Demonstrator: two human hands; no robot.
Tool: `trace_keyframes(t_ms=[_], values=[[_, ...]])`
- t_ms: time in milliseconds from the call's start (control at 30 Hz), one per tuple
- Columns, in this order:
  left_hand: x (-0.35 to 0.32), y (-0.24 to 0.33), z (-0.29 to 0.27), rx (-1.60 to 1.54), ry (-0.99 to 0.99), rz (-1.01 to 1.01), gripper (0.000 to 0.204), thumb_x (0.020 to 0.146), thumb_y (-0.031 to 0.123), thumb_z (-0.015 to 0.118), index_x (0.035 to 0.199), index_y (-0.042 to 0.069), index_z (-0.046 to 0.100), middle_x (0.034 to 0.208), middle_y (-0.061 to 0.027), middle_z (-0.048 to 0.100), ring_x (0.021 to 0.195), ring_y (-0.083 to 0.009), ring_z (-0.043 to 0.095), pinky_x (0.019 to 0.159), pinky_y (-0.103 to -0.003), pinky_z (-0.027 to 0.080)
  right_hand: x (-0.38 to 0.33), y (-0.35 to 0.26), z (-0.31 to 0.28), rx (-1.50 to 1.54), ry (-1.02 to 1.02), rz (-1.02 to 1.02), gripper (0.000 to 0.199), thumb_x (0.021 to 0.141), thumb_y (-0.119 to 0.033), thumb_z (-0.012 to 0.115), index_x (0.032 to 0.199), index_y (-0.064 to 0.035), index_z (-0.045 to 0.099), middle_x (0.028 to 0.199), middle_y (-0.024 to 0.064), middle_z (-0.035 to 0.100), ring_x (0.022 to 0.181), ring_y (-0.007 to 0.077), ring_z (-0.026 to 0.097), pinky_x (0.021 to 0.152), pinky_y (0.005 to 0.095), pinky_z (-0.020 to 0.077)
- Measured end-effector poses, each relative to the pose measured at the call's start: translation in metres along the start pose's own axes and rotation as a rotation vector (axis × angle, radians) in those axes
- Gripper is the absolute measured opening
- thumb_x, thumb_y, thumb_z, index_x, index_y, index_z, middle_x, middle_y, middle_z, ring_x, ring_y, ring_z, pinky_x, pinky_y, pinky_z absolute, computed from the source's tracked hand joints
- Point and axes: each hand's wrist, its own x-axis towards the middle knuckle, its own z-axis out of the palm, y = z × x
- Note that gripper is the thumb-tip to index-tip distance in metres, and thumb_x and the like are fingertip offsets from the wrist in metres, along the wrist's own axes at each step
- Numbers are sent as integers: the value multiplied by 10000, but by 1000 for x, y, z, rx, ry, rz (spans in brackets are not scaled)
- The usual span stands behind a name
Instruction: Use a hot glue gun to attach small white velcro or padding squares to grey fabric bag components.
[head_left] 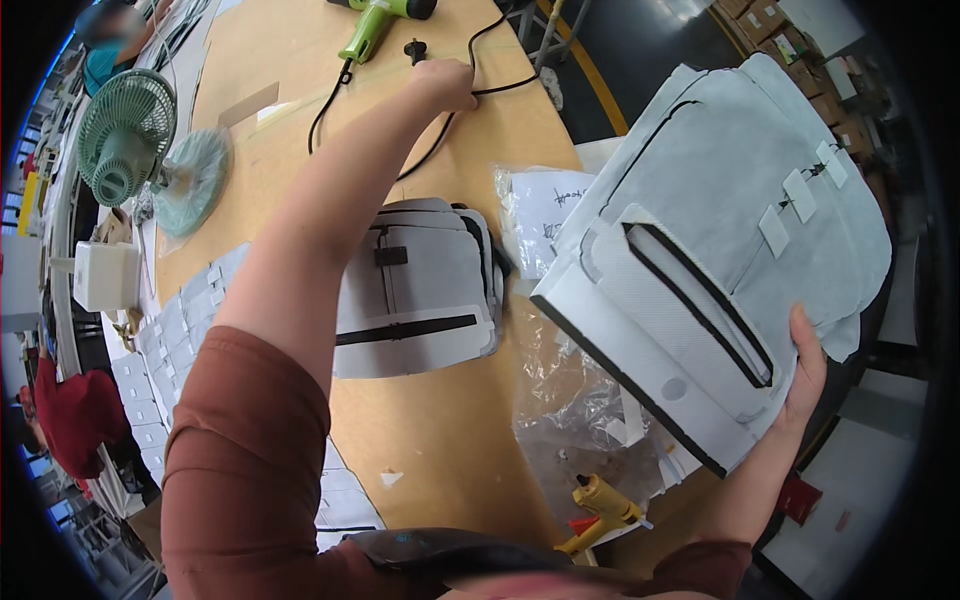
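Near the counter's far edge, left hand [447, 82] closes on the black cord [440, 130], drawing it in, while right hand [805, 370] grips the grey bag panel [720, 250].

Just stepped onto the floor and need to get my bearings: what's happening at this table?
A person at a wooden worktable holds up a grey backpack front panel in the right hand. The left hand reaches far across the table and touches a black cord running from a green heat gun. A stack of similar grey panels lies on the table, with a yellow glue gun at the near edge and a green fan at the left.
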Motion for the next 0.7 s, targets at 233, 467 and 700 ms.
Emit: trace_keyframes(t_ms=[233, 467, 700], values=[[13, -86, -54, 110, 560, -100, 190, 923, 192, 593, 1083, 112, 656, 958, -107, 709, 922, -268, 684, 772, -381, 534, 8, 18, 19, -90, -9, 57, 459, 915, -63, 602, 1326, 87, 461, 1233, 199, 604, 1099, 280, 627, 974, 391, 502], [11, -194, -87, 231, 701, -345, 213, 970, 154, 471, 1104, 61, 608, 1044, -190, 682, 1012, -348, 659, 785, -436, 532, 86, 67, 93, -138, -231, 219, 413, 909, -71, 598, 1276, 97, 509, 1199, 200, 630, 1063, 271, 653, 918, 383, 549], [7, -262, -38, -284, 634, -418, 244, 939, 155, 464, 1049, 6, 623, 1039, -271, 654, 1005, -413, 638, 846, -504, 498, 200, 149, 214, -97, -820, 217, 480, 839, -4, 675, 1272, 82, 487, 1082, 190, 644, 928, 257, 696, 770, 390, 619]])
